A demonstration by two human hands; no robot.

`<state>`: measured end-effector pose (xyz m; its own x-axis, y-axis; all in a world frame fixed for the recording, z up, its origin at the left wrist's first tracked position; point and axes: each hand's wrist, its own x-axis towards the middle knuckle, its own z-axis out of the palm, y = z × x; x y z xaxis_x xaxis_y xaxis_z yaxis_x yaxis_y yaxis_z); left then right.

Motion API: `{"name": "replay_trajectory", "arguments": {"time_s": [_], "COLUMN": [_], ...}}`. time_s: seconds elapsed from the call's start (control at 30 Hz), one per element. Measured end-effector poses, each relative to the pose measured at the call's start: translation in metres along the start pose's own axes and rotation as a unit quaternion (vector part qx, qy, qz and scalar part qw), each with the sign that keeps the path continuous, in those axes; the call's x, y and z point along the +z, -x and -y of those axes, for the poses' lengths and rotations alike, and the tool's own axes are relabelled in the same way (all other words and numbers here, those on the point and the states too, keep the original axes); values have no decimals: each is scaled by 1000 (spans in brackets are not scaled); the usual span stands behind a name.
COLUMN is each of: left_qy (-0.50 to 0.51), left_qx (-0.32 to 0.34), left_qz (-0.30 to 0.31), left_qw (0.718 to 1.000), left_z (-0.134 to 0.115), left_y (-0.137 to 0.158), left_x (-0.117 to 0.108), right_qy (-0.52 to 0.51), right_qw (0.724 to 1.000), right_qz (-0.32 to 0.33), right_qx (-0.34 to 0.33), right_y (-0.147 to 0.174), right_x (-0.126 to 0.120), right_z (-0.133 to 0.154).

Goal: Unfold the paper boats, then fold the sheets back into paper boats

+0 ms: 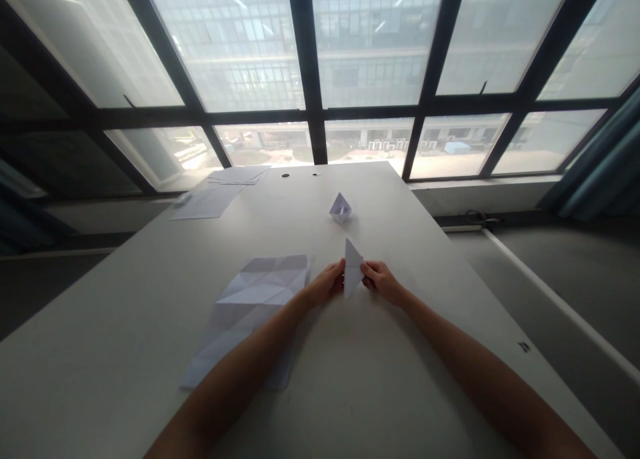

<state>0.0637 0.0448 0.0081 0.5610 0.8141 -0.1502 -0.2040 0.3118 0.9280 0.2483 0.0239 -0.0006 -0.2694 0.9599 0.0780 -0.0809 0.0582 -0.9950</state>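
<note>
Between my two hands is a folded sheet of white paper (353, 270), held upright above the table in a pointed triangular shape. My left hand (327, 282) pinches its left edge, fingers closed. On the opposite side my right hand (381, 279) grips the right corner between thumb and fingers. Just beyond the hands stands a folded paper boat (341, 209) with a raised peak. To the left of my left forearm lies a creased sheet of paper (260, 289), spread out with many fold lines and partly covered by that forearm.
The white table (400, 392) stretches toward large windows with dark frames (313, 59). Several flat sheets of paper (207, 201) lie at its far left, with a small clear object on them. A blue curtain (595, 166) hangs at the right, and a pale pipe (560, 302) runs beside the table.
</note>
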Motion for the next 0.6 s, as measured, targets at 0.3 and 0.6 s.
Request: {"name": "replay_trajectory", "arguments": {"time_s": [0.3, 0.6], "left_qy": [-128, -270], "left_qx": [35, 115], "left_qz": [-37, -182], "left_qw": [990, 938], "left_z": [-8, 5], "left_y": [4, -1], "left_x": [12, 13], "right_qy": [15, 200], "right_qw": [999, 942], "right_qz": [-40, -221], "right_qx": [-5, -151], "right_y": [-4, 0], "right_x": [3, 10], "right_z": [-2, -2]}}
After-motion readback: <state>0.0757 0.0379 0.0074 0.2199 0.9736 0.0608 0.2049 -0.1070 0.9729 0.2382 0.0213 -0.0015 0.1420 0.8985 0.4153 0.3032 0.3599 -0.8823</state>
